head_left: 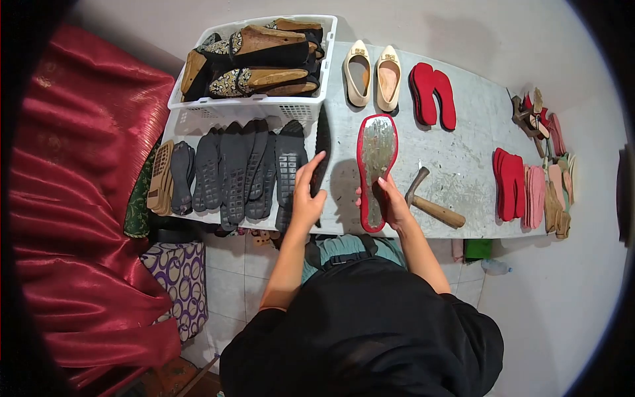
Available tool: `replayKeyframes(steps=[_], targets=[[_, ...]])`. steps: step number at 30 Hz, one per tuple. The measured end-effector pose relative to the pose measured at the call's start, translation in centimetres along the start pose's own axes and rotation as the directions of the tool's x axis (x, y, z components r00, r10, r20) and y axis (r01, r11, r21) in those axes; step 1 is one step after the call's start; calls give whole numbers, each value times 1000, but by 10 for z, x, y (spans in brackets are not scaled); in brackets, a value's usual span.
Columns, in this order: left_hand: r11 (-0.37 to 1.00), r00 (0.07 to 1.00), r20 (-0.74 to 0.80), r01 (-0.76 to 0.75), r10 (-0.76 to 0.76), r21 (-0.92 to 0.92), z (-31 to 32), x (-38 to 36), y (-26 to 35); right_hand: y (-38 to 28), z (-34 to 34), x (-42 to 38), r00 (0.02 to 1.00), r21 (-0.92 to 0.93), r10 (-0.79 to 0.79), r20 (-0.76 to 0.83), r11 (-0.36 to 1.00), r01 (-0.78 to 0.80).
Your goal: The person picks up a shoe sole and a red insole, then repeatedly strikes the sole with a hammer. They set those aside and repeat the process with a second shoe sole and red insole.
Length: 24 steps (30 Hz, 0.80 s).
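My right hand grips a red-edged insole by its lower half, thumb on the worn silvery-grey face that is turned up. In my left hand a black shoe sole stands on edge, seen almost side-on; part of it is behind the fingers. A hammer with a wooden handle lies just right of my right hand. Left of my left hand, black soles with a block tread lie on the table.
A white plastic basket holds shoe uppers on wooden lasts. Cream flats and red insoles sit at the back. Stacked red insoles, pink insoles and tan soles line the table's ends. Red cloth hangs left.
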<state>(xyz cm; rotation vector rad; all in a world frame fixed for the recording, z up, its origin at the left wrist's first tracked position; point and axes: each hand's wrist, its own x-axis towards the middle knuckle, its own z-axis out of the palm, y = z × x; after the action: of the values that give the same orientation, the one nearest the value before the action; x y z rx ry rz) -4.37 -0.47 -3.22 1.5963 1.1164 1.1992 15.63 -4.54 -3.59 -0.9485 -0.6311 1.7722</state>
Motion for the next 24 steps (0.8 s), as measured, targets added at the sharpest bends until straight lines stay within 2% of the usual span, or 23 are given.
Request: replayKeyframes(steps=[1,3,8,11,12,14,18,19,24], targets=[[980,999,-45,-17,27,196,4,-4,3,1,1,0,1000,1,2,4,1000,-2],[844,984,-104,-66,142,533,11,-7,16,2,1,1,1000,18,-17,3,1000,17],[778,981,-165,28,98,627,12,-14,-4,0,-6,-3,998,0,-53,-16,999,53],[591,971,-211,107,109,800,7,-20,-24,-2,-14,-9,998,-9,-49,-40,999,48],[589,970,-216,113,108,800,5,-21,-31,-1,-16,-10,998,-13,-43,-55,999,43],[493,961,-268,267,-70,828,1,-20,-46,0,-20,-10,998,-9,-41,-48,999,41],[391,937,-193,300,-290,870,-9,-34,-94,4,-25,-16,996,-21,-28,-80,999,27],[339,940,-200,290,-278,895,-6,-35,-97,4,-25,-18,996,-17,-15,-91,1000,14],[336,934,-207,302,-291,892,-4,-32,-94,2,-30,-26,994,-36,-12,-107,999,8]])
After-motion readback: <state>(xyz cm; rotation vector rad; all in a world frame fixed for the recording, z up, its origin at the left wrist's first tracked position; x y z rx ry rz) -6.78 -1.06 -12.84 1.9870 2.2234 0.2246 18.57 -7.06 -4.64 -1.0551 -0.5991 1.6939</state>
